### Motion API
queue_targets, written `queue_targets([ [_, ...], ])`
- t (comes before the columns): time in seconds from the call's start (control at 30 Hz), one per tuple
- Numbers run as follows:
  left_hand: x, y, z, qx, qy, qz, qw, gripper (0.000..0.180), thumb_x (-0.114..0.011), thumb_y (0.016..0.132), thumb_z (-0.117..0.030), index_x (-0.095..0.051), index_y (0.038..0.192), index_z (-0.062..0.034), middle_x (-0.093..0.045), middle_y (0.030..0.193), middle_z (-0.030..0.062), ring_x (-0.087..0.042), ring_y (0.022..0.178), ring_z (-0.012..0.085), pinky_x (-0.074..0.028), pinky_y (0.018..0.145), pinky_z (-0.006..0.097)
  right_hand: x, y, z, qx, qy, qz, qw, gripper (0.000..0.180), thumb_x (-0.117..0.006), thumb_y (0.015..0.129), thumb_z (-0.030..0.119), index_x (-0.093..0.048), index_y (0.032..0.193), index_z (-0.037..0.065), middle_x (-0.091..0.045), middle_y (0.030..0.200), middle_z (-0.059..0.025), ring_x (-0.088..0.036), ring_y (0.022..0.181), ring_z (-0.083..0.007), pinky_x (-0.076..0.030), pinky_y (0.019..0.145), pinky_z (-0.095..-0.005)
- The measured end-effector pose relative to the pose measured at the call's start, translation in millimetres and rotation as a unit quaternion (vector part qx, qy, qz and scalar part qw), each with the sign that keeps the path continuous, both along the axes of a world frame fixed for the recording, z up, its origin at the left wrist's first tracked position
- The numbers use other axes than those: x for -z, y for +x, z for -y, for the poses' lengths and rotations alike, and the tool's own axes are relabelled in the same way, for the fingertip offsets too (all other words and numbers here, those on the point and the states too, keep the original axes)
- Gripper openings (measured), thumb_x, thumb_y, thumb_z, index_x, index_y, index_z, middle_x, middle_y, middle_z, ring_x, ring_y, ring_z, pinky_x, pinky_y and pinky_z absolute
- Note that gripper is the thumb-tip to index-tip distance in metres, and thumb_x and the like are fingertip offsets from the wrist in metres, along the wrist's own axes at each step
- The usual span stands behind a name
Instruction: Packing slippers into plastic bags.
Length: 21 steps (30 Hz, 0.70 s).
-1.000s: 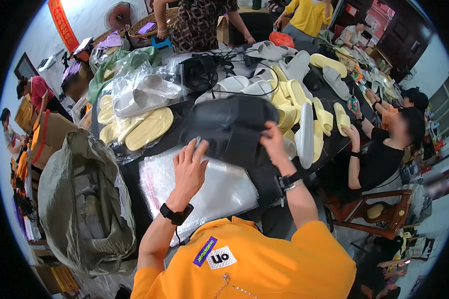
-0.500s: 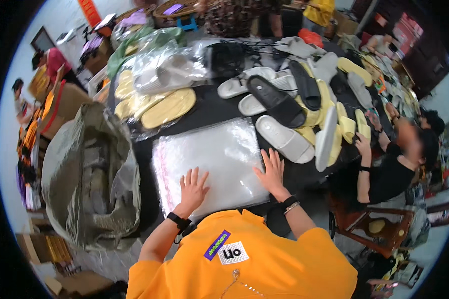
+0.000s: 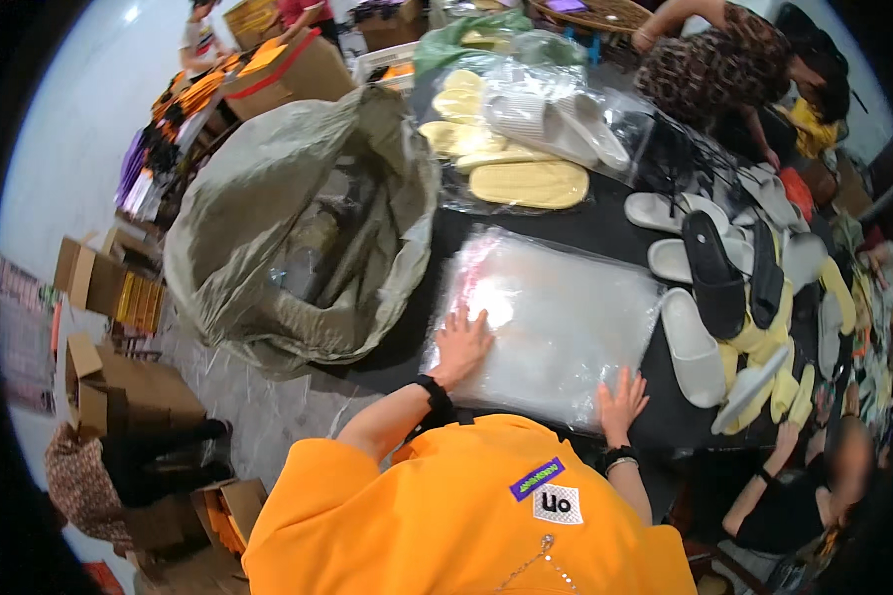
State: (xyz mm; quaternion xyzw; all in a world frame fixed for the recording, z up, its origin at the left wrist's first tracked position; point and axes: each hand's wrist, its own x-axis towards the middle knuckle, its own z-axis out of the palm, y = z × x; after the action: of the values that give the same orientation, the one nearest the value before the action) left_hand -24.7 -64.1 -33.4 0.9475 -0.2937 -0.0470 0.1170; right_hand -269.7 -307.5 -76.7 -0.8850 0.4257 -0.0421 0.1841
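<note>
A flat stack of clear plastic bags (image 3: 556, 317) lies on the black tabletop in front of me. My left hand (image 3: 463, 346) rests on its left part with the fingers spread. Near the lower right corner, my right hand (image 3: 621, 405) lies on the plastic, fingers stretched out. Neither hand holds anything. Beyond the stack are yellow slippers (image 3: 528, 185) in clear plastic. To the right, a white slipper (image 3: 693, 347) and a black slipper (image 3: 712, 273) lie among a loose pile of others.
On my left stands a large grey-green woven sack (image 3: 238, 238), its mouth wide, dark contents inside. A cardboard box (image 3: 293, 79) with red tape is behind it. A co-worker in black (image 3: 789, 506) sits at the right; another person (image 3: 714, 59) bends over beyond the table.
My view has swung to the left, so the table and stack appear farther right. Both hands remain flat on the bags; the left now lies closer to the pink-marked edge.
</note>
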Motion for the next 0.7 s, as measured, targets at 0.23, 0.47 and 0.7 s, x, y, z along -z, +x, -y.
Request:
queue_targets([
  [0.23, 18, 0, -2, 0.023, -0.026, 0.035, 0.999, 0.055, -0.052, 0.085, -0.042, -0.040, 0.134, -0.0203, -0.036, 0.135, 0.0187, -0.036, 0.119, 0.0390, -0.034, 0.089, 0.057, -4, -4, -1, 0.018, 0.021, 0.031, 0.999, 0.069, -0.057, 0.082, 0.042, -0.030, 0.141, 0.018, -0.021, 0.146, -0.0200, -0.012, 0.137, -0.0344, -0.004, 0.109, -0.0520],
  [0.47, 9, 9, -16, 0.073, -0.051, 0.064, 0.994, 0.053, -0.051, 0.086, -0.040, -0.041, 0.131, -0.0147, -0.035, 0.135, 0.0202, -0.037, 0.114, 0.0370, -0.031, 0.088, 0.051, -8, 1, -7, 0.034, 0.024, 0.090, 0.995, 0.067, -0.065, 0.074, 0.040, -0.044, 0.132, 0.016, -0.037, 0.134, -0.0172, -0.030, 0.127, -0.0349, -0.020, 0.103, -0.0519],
  [0.7, 4, 19, -28, 0.092, -0.046, 0.059, 0.993, 0.053, -0.053, 0.084, -0.040, -0.043, 0.132, -0.0187, -0.037, 0.135, 0.0160, -0.035, 0.116, 0.0351, -0.032, 0.090, 0.050, -25, -1, -33, 0.077, 0.072, 0.100, 0.989, 0.056, -0.064, 0.076, 0.041, -0.053, 0.123, 0.013, -0.043, 0.128, -0.0150, -0.038, 0.117, -0.0348, -0.028, 0.099, -0.0463],
])
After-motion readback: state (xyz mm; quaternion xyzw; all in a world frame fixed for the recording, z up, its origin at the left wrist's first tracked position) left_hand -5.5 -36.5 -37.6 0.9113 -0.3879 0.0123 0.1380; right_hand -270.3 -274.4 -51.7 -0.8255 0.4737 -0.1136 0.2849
